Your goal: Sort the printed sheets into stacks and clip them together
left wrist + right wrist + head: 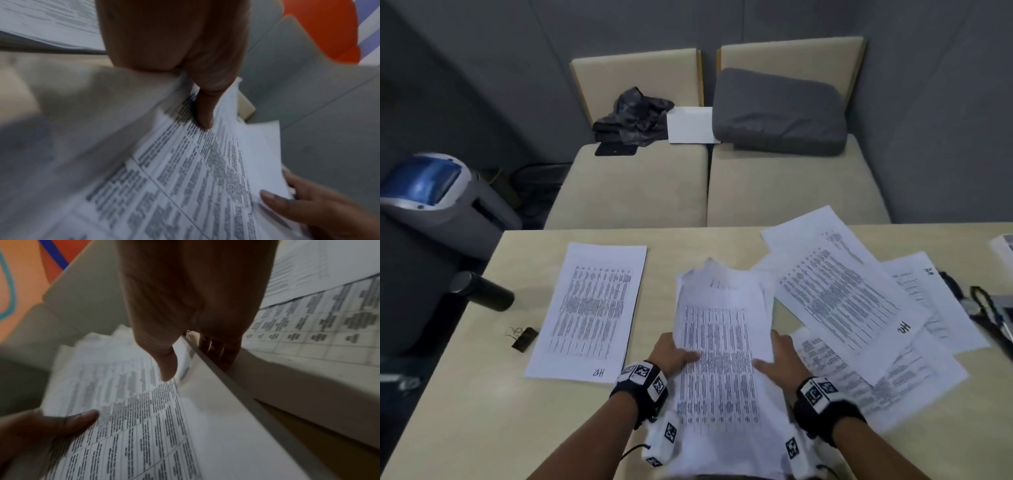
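Note:
Both hands hold a bundle of printed sheets [717, 346] lifted above the table's near edge. My left hand [676, 353] grips its left edge, thumb on the top page [203, 116]. My right hand [777, 356] grips the right edge, thumb on top [166, 368], fingers underneath. A sorted stack marked "HR" [589, 308] lies flat to the left. Loose printed sheets [859, 298] are fanned out on the right. A black binder clip [524, 337] lies left of the sorted stack.
The wooden table [469, 394] ends just past the papers. A black cylinder [482, 291] lies at its left edge. Dark straps [983, 308] lie at the far right. Beyond stand beige seats [633, 192], a grey cushion [777, 109] and a white box [690, 125]. A shredder-like machine [438, 195] stands left.

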Motion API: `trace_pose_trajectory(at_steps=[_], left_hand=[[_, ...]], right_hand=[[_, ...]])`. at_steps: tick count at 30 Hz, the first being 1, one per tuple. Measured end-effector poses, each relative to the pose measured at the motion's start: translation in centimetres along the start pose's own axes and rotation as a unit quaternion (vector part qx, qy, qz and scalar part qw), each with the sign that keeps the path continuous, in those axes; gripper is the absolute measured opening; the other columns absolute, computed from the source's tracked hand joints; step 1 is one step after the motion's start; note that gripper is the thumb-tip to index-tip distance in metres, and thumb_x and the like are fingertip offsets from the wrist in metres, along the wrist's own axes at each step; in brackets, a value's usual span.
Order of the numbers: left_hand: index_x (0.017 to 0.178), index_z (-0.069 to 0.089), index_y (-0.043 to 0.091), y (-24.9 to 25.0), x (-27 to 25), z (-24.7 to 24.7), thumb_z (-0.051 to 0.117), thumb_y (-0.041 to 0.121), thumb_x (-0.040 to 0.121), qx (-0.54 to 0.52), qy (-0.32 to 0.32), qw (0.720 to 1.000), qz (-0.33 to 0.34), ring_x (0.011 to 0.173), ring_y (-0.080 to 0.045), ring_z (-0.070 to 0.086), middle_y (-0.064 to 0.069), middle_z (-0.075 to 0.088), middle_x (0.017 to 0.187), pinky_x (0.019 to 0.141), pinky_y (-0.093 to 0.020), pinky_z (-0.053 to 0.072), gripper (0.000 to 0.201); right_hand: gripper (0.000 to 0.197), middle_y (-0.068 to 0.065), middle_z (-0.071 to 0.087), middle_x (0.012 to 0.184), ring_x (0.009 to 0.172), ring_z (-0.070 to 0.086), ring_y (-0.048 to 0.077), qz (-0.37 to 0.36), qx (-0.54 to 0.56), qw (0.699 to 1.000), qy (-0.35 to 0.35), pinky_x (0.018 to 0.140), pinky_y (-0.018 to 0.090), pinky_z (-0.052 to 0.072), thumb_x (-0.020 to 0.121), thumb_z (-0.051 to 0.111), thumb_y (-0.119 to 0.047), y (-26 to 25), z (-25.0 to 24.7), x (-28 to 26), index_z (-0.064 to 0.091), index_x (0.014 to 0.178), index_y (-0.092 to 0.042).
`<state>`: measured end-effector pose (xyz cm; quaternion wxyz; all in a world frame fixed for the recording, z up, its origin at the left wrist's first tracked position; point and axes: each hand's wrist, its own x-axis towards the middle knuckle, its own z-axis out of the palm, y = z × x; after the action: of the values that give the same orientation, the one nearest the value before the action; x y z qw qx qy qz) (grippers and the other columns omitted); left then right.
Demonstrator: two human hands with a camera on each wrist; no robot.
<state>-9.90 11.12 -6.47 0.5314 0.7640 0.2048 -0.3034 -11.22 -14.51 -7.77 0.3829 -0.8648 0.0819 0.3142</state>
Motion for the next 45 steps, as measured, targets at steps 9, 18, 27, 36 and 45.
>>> trace_pose_trajectory(at_steps=[9,18,27,36,45], left_hand=[[0.097,0.068,0.003,9.4,-9.0,-4.7,0.075,0.000,0.077,-0.141,0.040,0.960,0.241,0.080,-0.026,0.072,-0.012,0.075,0.088,0.070,-0.036,0.058,0.022],[0.103,0.067,0.018,14.5,-12.9,-7.7,0.079,0.005,0.067,-0.179,0.111,0.909,0.359,0.099,-0.027,0.069,-0.012,0.072,0.104,0.083,-0.047,0.059,0.040],[0.087,0.073,0.027,12.4,-9.7,-7.5,0.076,0.003,0.077,-0.129,0.142,0.916,0.352,0.080,-0.011,0.065,0.000,0.070,0.085,0.074,-0.026,0.051,0.027],[0.083,0.072,0.008,14.2,-8.8,-6.6,0.076,0.009,0.076,-0.067,0.118,0.910,0.391,0.070,-0.012,0.057,-0.006,0.067,0.075,0.066,-0.032,0.047,0.007],[0.136,0.041,0.021,8.7,-6.1,-13.6,0.089,0.025,0.063,-0.105,0.208,0.947,0.220,0.130,-0.017,0.042,0.000,0.045,0.140,0.108,-0.036,0.038,0.087]], right_hand=[[0.060,0.005,0.072,0.107,0.094,0.070,0.011,-0.144,0.347,0.920,0.109,0.094,0.034,0.054,0.066,0.087,-0.014,-8.3,-7.9,-4.8,0.057,0.117,-0.004],[0.041,-0.004,0.075,0.102,0.098,0.069,0.006,-0.231,0.315,0.896,0.213,0.096,0.032,0.051,0.065,0.087,-0.028,-17.0,-10.2,-9.1,0.069,0.101,-0.023],[0.048,-0.008,0.069,0.109,0.103,0.063,0.004,-0.303,0.224,0.896,0.235,0.096,0.029,0.050,0.071,0.084,-0.013,-19.1,-9.8,-9.2,0.064,0.113,-0.021],[0.061,0.003,0.063,0.115,0.105,0.060,0.028,-0.319,-0.470,0.801,0.189,0.082,0.038,0.043,0.082,0.061,-0.038,-27.1,-10.4,-10.6,0.039,0.139,-0.028],[0.009,0.012,0.064,0.070,0.067,0.059,0.031,-0.331,-0.331,0.847,0.251,0.054,0.033,0.040,0.077,0.076,-0.022,-27.8,-12.9,-10.0,0.070,0.078,-0.015]])
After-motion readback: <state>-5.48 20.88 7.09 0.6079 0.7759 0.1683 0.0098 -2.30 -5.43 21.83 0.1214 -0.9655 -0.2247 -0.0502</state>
